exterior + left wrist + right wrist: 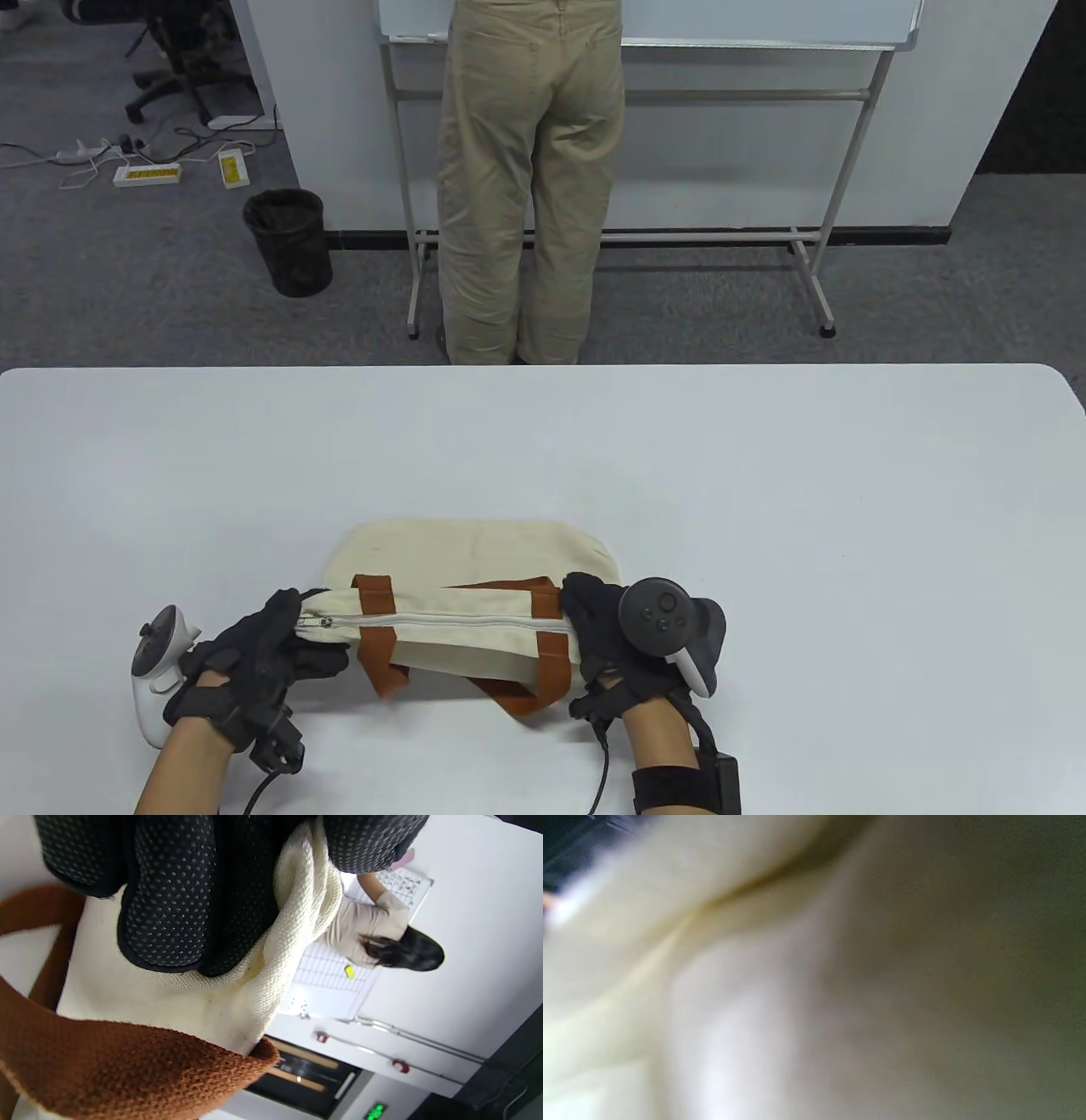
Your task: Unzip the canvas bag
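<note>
A cream canvas bag (475,556) with brown handles (377,654) lies near the table's front edge. Its white zipper (441,621) runs across the top and looks closed, with the metal pull (307,622) at the left end. My left hand (271,649) grips the bag's left end beside the pull. My right hand (594,628) grips the bag's right end. In the left wrist view, gloved fingers (178,899) press on cream canvas (178,1001) above a brown strap (127,1065). The right wrist view shows only blurred cream cloth (755,984).
The white table (764,475) stretches wide behind and to the right of the bag. A person in khaki trousers (526,187) stands beyond the table's far edge at a whiteboard stand (814,238). A black bin (288,242) stands on the floor.
</note>
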Demonstrator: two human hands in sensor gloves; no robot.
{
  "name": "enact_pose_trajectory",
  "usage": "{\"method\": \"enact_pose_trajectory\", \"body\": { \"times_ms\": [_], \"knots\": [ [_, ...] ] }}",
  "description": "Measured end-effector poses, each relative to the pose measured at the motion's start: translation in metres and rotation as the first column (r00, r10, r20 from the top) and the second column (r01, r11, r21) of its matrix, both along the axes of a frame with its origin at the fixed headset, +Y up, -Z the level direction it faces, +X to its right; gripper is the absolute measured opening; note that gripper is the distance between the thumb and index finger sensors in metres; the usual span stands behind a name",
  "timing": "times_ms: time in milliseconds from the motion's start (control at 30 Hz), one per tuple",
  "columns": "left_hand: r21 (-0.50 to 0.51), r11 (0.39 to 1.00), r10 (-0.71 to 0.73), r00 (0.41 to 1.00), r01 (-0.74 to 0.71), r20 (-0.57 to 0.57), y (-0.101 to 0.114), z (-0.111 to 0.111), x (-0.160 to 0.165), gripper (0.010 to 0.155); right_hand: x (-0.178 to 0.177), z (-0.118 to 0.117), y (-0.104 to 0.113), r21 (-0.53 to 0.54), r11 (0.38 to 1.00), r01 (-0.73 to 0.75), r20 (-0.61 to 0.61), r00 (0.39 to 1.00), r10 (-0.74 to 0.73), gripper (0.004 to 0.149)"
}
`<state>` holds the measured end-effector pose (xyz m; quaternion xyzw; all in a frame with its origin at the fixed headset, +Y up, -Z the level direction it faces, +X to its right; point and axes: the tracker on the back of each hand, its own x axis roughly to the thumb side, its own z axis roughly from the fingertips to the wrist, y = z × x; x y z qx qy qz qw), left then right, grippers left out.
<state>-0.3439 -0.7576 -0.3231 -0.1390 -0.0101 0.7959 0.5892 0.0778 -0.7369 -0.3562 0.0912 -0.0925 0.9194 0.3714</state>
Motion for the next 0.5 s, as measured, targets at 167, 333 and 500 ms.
{"method": "enact_pose_trajectory", "body": {
  "times_ms": [167,333,500],
  "knots": [
    [-0.018,1.0,-0.01,0.998,0.009,-0.058,-0.002,0.002,-0.001,0.051,-0.005,0.0,0.007,-0.064,0.996,-0.062,-0.008,0.998,0.062,0.049],
    [0.0,1.0,-0.026,0.996,0.026,-0.088,0.002,0.002,0.006,0.051,-0.018,0.011,0.046,0.022,0.992,-0.12,0.071,0.99,0.119,0.059],
    [0.013,0.999,-0.049,0.996,0.05,-0.081,0.004,0.003,0.023,0.052,-0.055,0.027,0.08,0.169,0.965,-0.2,0.036,0.98,0.197,0.061]
  ]
}}
